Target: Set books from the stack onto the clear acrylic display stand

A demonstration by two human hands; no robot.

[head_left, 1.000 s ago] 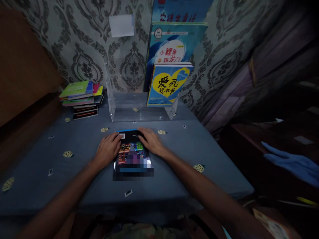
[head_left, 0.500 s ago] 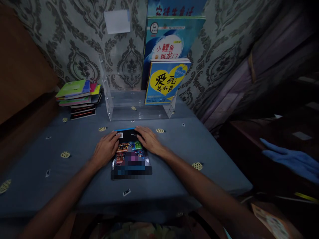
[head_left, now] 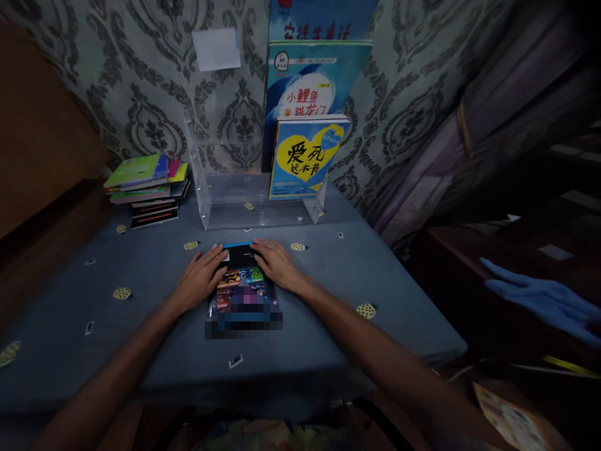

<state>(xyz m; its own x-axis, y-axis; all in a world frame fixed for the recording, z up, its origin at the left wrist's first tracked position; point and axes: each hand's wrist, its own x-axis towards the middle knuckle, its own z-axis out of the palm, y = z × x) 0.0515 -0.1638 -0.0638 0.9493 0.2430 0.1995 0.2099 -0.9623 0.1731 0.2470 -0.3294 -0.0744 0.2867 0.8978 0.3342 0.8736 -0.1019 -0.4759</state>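
A dark book point(head_left: 241, 275) with small colourful pictures lies flat on the cloth-covered table point(head_left: 319, 351), its near part blurred by a mosaic. My left hand point(head_left: 200, 277) rests on its left edge, fingers spread over the far left corner. On the far right corner lies my right hand point(head_left: 278, 263), with its fingers stretched out over the edge. Beyond them stands a clear acrylic rack point(head_left: 256, 214). A blue book with a yellow heart point(head_left: 305, 160) leans upright in its right part, in front of taller blue books point(head_left: 347, 69).
At the back left is a stack of thin books point(head_left: 145, 178). A brown panel point(head_left: 42, 138) borders the left side. To the right are a purple curtain point(head_left: 422, 163) and a blue glove-like item point(head_left: 544, 304), beyond the table's edge.
The view has shifted slightly, so the rack and upright books appear a little further left. The left fingers have spread and moved slightly on the dark book; the right hand stays at its far right corner.
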